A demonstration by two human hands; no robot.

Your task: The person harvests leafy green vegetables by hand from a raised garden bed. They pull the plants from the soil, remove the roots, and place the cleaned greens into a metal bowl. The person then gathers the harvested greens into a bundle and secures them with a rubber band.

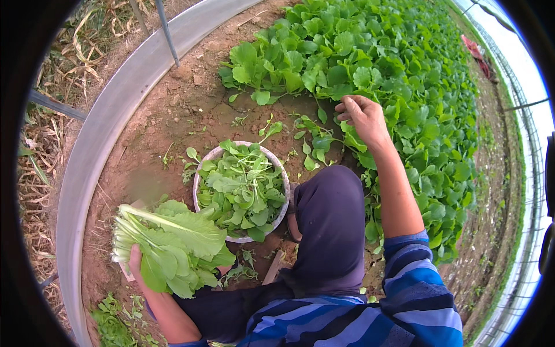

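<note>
My left hand grips a thick bunch of leafy greens, pale stems gathered to the left and broad leaves spread to the right. Most of its fingers are hidden beneath the bunch. At the near edge of a dense bed of leafy green plants is my right hand, its fingers curled over the leaves. Whether anything is pinched between them cannot be made out. Between my hands, beyond the bunch, a round, pale-rimmed tub holds a heap of small loose greens.
A pale curved sheet barrier borders the soil on the left, with metal poles beside it. Loose pulled greens lie on the soil. More greens lie at lower left. My bent knee stands right of the tub.
</note>
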